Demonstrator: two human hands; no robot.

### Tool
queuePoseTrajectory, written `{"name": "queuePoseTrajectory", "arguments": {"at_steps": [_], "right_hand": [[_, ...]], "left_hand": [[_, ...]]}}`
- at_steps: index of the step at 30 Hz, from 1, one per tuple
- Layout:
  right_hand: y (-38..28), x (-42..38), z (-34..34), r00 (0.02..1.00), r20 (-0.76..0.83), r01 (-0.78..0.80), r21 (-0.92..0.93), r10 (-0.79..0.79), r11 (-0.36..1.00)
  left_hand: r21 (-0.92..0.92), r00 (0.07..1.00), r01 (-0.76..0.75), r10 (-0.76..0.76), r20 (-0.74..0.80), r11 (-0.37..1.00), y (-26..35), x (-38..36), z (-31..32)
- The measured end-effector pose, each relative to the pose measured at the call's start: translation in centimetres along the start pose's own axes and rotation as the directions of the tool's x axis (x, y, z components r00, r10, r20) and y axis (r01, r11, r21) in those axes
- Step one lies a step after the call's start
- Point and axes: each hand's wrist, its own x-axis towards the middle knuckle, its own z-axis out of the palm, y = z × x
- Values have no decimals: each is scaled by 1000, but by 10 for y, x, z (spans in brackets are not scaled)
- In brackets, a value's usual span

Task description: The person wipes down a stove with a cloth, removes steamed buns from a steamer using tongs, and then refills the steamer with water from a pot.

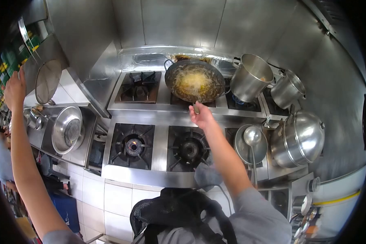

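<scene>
My right hand [202,116] is closed around the handle end [196,108] of a utensil at the near rim of a dark wok [175,90]. The utensil's other end cannot be made out. Pale yellow food [194,79] bubbles in the liquid inside the wok. On the far left, my raised left hand [15,91] has its fingers pointing upward, with nothing visible in it. Just right of that hand hangs a round mesh strainer [49,81] with a long metal handle. Whether the fingers touch the strainer cannot be told.
Right of the wok stand a tall steel pot [252,79] and a smaller pot [286,93]. A ladle [253,137] rests in a pan [239,148] beside a large domed pot [299,138]. A small flame shows at the front left burner [133,146]. Steel bowls [65,130] sit at left.
</scene>
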Motion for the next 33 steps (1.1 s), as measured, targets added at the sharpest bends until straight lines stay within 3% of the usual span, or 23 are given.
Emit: {"name": "queuePoseTrajectory", "arguments": {"at_steps": [1,3,6,17,19,21,22,24,27,30,32,33], "right_hand": [[-3,-1,5,998,60,-22,-7,22,1000],[-6,-5,11,1000,-16,-18,61,19,998],[-2,-4,8,1000,-4,-6,40,7,999],[-7,-34,-1,1000,12,29,-19,-28,999],[-8,-40,-2,999,24,29,-50,-27,998],[-10,-44,1,999,45,25,-88,-21,996],[-11,-47,1,999,31,24,-65,-22,998],[-13,-51,1,1000,20,24,-45,-23,999],[-17,-56,2,999,37,13,-44,-11,999],[-20,-57,0,998,55,-3,-60,6,998],[-21,-59,2,998,63,-9,-62,13,998],[-21,-60,2,998,60,-15,-68,19,998]], "left_hand": [[-9,1000,9,-9,-7,1000,-1,0,4],[-106,995,-6,-6,-104,994,-3,-2,12],[-62,990,0,-9,-138,998,-1,-3,12],[-22,997,-17,15,-76,1000,-16,5,32],[-21,997,-75,74,-24,997,-22,6,41],[-18,998,7,-8,-64,1000,-9,-1,22],[120,980,-148,162,-112,982,-12,-3,18],[263,940,-285,322,-111,922,-19,-3,22],[183,967,-229,245,-75,956,-23,-2,34],[186,879,-329,372,-297,926,-21,-6,25],[219,948,-292,312,-66,931,-23,-2,31],[221,949,-291,311,-60,931,-21,-2,35]]}}
